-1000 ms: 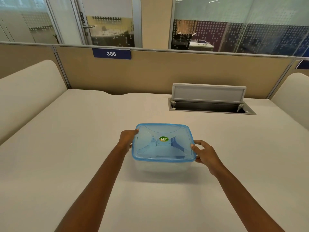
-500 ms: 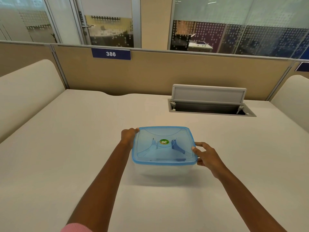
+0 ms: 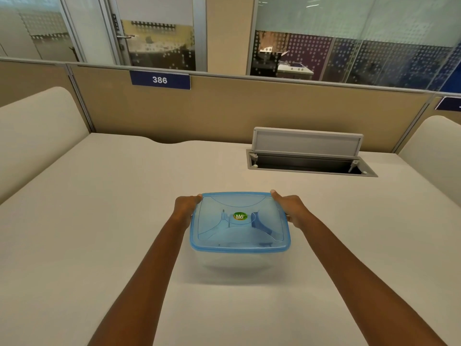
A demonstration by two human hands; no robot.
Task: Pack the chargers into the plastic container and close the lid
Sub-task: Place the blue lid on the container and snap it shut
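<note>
A clear plastic container (image 3: 237,260) with a translucent blue lid (image 3: 239,233) stands in the middle of the beige desk. The lid lies flat on top and carries a round green sticker (image 3: 240,216). My left hand (image 3: 185,207) grips the container's far left corner at the lid's rim. My right hand (image 3: 290,208) grips the far right corner the same way. No chargers are in view; what is inside the container is blurred by the lid.
An open cable hatch (image 3: 309,166) with its grey flap raised sits in the desk at the back right. A tan partition (image 3: 224,113) with a blue "386" sign (image 3: 159,80) closes the far edge. Cream side dividers flank the desk.
My right hand has slid from the container's near right side to its far right corner. The left hand stays at the far left corner. The container sits a little nearer to me in view.
</note>
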